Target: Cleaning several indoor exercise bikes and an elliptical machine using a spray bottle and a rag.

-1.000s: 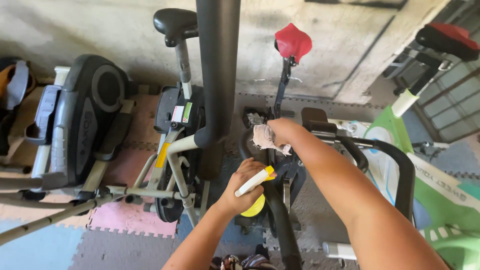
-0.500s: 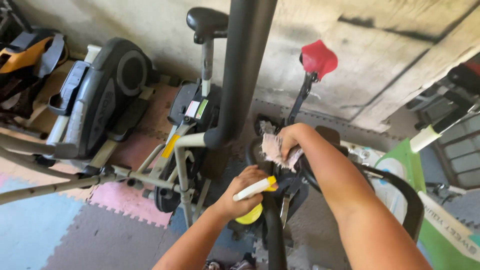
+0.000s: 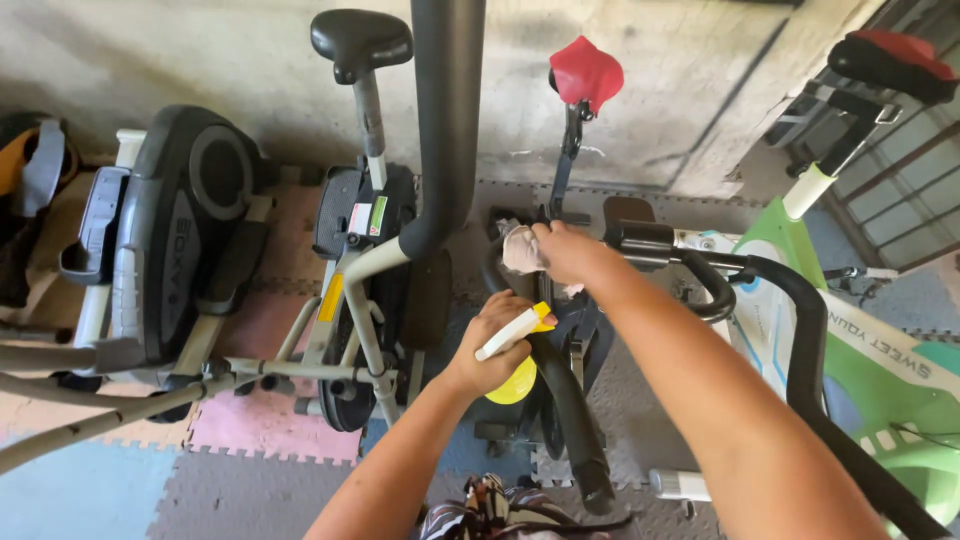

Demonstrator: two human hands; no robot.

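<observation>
Right hand presses pale cloth against black bike frame, fingers closed over it. Left hand grips yellow spray bottle just below. Wiping looks underway, lower frame likely untouched.

I have little room around my hands. My left hand, closed on the spray bottle, sits just beside the black handlebar, which blocks any pass to its right. My right hand presses a cloth to the bar top, hemmed by the red-seat post behind and a curved bar to the right. The grey column and white frame wall off the left. Free room lies over the floor mats at the near left, and above both forearms.
</observation>
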